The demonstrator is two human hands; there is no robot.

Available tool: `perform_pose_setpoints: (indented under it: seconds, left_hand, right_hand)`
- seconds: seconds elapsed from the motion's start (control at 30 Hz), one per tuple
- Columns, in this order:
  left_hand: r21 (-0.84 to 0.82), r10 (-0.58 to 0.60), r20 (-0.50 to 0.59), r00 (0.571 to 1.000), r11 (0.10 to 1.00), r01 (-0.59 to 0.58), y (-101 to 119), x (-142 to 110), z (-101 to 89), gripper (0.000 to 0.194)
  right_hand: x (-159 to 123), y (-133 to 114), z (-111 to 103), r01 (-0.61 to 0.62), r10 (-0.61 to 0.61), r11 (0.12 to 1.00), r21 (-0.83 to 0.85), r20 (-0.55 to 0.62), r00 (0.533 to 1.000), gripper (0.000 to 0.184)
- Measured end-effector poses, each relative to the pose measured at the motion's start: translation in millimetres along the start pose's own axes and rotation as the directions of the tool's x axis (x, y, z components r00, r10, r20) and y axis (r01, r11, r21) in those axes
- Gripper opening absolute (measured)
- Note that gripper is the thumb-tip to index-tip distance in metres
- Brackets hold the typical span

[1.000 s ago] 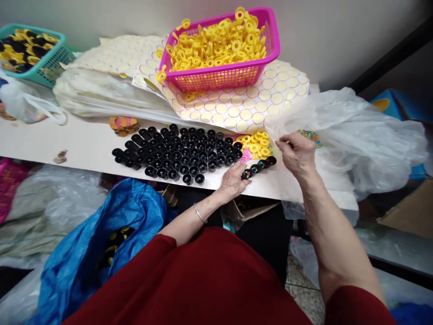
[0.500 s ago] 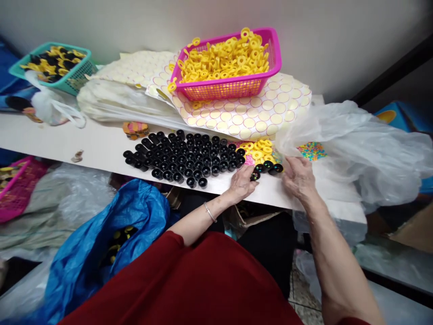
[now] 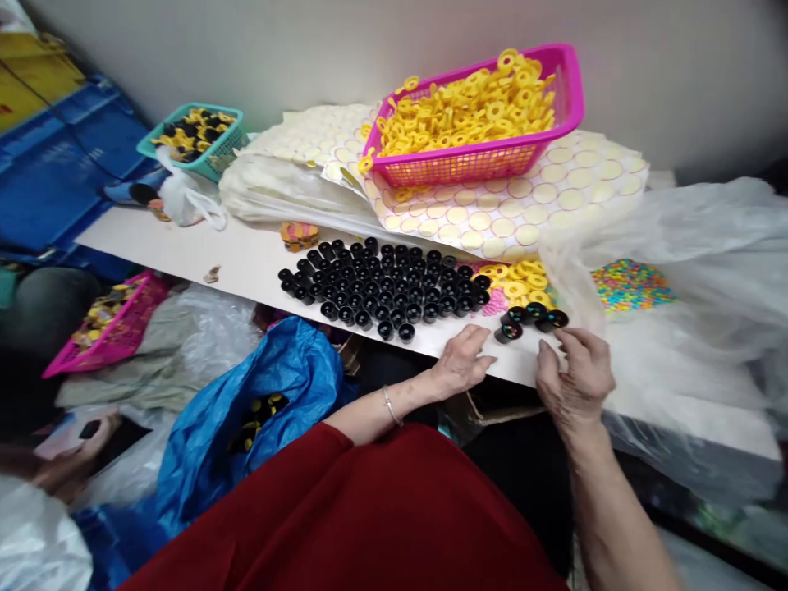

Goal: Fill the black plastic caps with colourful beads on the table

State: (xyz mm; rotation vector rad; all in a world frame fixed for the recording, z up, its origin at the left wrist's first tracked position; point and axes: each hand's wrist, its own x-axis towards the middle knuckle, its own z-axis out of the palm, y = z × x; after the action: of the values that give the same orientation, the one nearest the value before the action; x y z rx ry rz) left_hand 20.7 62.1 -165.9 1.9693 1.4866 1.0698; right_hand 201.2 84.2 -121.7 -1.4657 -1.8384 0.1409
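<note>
My left hand [image 3: 463, 361] is over the table's front edge, thumb and fingers apart, nothing in it. To its right, my right hand [image 3: 577, 373] has thumb and forefinger spread with nothing between them; its fingertips are close to a small group of black cups [image 3: 510, 332] holding coloured bits. Whether a fingertip touches the nearest cup I cannot tell. A large cluster of black cups [image 3: 400, 287] stands upright left of this group. Between them lie yellow rings [image 3: 523, 281] and small pink pieces [image 3: 493, 301]. Colourful beads [image 3: 634, 285] are spread farther right beside clear plastic.
A pink basket [image 3: 461, 171] of yellow rings stands on circle-printed sheets [image 3: 492, 222] at the back. Far left are a teal basket [image 3: 213, 160] and a white bag [image 3: 185, 201]. Below are a blue sack [image 3: 295, 353], another pink basket [image 3: 139, 316] and another person's hand [image 3: 92, 447] with a phone.
My left hand has let go of a black cup and drawn back toward the table edge. My right hand has come away from the plastic to the small cup group. The view has shifted left.
</note>
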Motion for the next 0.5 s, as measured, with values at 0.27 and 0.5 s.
perform_pose_setpoints:
  seconds: [0.27,0.5]
  left_hand:
    - [0.555,0.401,-0.387,0.831,0.820,-0.137,-3.5,-58.8,-58.5,0.017]
    - [0.574,0.172,-0.522,0.835,0.795,0.195,-25.1,-84.9,-94.5,0.025]
  right_hand:
    - [15.3,45.5,-30.1,-0.292,0.282,0.956,0.010,-0.303,0.910,0.022]
    - [84.5,104.6,-36.8,-0.254,0.257,0.966,-0.042,0.144,0.956,0.017]
